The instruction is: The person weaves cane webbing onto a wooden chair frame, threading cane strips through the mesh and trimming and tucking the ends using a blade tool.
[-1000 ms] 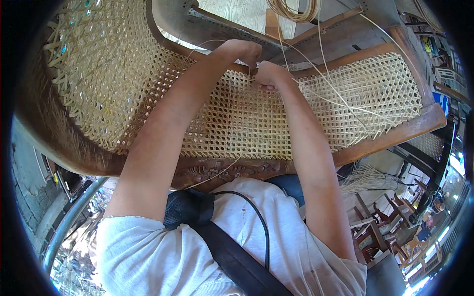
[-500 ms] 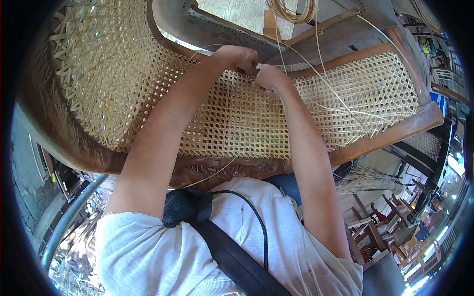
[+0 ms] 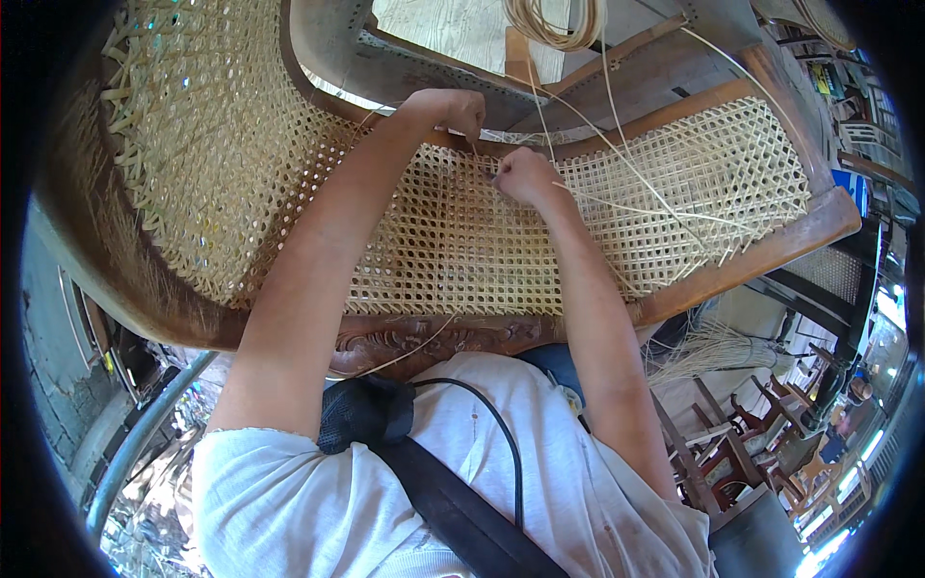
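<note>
A wooden frame (image 3: 761, 214) carries a woven cane panel (image 3: 462, 250) with an open mesh of small holes. My left hand (image 3: 455, 112) is closed at the panel's far edge, by the inner wooden rail. A thin cane strand (image 3: 474, 150) runs down from its fingers toward the weave. My right hand (image 3: 527, 177) is closed just above the mesh, a little nearer and to the right. Something small and greyish shows at its fingertips, too small to name. Loose cane strands (image 3: 665, 204) trail over the right part of the panel.
A coil of cane (image 3: 557, 21) hangs at the far side, above a second frame part with small holes (image 3: 453, 72). To the right lie a bundle of cane strands (image 3: 713, 349) and wooden furniture parts (image 3: 732, 448). A metal pipe (image 3: 145, 433) stands at the left.
My hands, close together at the far rail before, have come apart. The right has drawn nearer over the mesh, while the left stays by the rail. The view has shifted slightly.
</note>
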`<state>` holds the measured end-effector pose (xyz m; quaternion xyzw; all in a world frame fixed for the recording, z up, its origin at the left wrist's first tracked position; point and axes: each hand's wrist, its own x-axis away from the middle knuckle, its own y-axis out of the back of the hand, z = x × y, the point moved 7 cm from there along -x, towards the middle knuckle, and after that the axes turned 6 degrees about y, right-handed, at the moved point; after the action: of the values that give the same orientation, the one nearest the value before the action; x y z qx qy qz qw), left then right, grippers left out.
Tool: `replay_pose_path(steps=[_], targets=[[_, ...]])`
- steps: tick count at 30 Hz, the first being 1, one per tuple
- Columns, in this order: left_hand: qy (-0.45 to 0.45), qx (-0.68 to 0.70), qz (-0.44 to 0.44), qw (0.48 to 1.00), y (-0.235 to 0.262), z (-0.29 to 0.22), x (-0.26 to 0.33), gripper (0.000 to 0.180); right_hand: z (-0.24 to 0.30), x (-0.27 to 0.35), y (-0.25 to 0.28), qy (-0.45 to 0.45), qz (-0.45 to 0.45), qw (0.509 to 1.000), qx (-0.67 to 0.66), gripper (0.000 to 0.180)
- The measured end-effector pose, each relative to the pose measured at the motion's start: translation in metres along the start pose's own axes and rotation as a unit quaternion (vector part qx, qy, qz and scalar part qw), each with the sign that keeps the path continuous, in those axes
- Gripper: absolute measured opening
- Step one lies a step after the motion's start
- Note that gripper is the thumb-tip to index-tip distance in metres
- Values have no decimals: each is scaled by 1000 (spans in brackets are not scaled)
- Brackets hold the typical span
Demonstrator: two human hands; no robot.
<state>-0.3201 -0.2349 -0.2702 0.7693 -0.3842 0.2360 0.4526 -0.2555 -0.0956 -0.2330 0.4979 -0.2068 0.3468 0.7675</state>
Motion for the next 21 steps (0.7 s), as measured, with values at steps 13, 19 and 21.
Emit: replay_pose_path(steps=[13,19,21], targets=[[7,11,56,998,-12,4,-20,34,30,-23,8,-48,162,985,31,22],[11,10,12,1000,-19,19,-32,33,2,-38,-9,-27,120,991,-59,17],[5,13,20,1000,-21,20,-32,33,2,-37,-9,-35,112,991,-59,18]])
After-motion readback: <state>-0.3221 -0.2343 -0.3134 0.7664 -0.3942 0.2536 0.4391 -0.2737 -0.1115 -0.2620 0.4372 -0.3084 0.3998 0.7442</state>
